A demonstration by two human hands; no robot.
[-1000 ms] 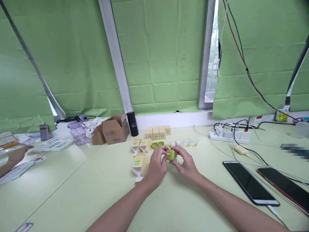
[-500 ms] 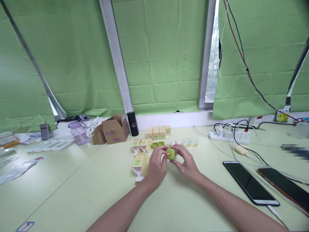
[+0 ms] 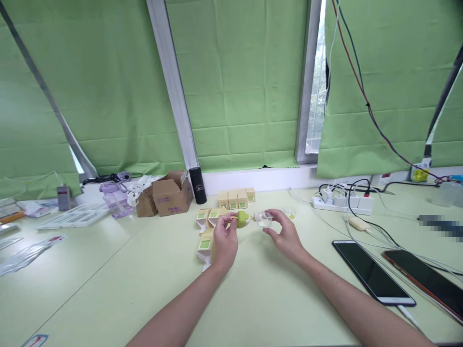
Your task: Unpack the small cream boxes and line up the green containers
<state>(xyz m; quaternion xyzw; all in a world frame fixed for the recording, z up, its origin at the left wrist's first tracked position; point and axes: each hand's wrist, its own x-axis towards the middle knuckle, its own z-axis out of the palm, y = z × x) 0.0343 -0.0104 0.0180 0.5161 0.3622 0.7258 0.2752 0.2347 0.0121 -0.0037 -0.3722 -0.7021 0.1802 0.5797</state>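
Observation:
Pinched in the fingers of my left hand (image 3: 224,241) is a small rounded green case (image 3: 242,219), whose exact kind I cannot make out. A little to its right, my right hand (image 3: 287,236) grips a clear plastic cup (image 3: 264,220) between thumb and fingers. The two pieces are apart, just above the table. Left of my left hand stand opened cream cartons (image 3: 204,244) with green labels and white flaps. Behind the hands is a row of closed cream cartons (image 3: 232,199). Another clear cup (image 3: 290,212) with something yellow lies beyond my right hand, partly covered by it.
On the right, two phones (image 3: 372,272) lie among cables near a white power strip (image 3: 342,204). At the back left are a brown cardboard box (image 3: 171,197), a black bottle (image 3: 197,185), a purple water bottle (image 3: 116,200) and a white tray (image 3: 74,216).
My hands have moved apart. The clear cup has come away from the green case, going right in my right hand while the left hand has shifted left with the case.

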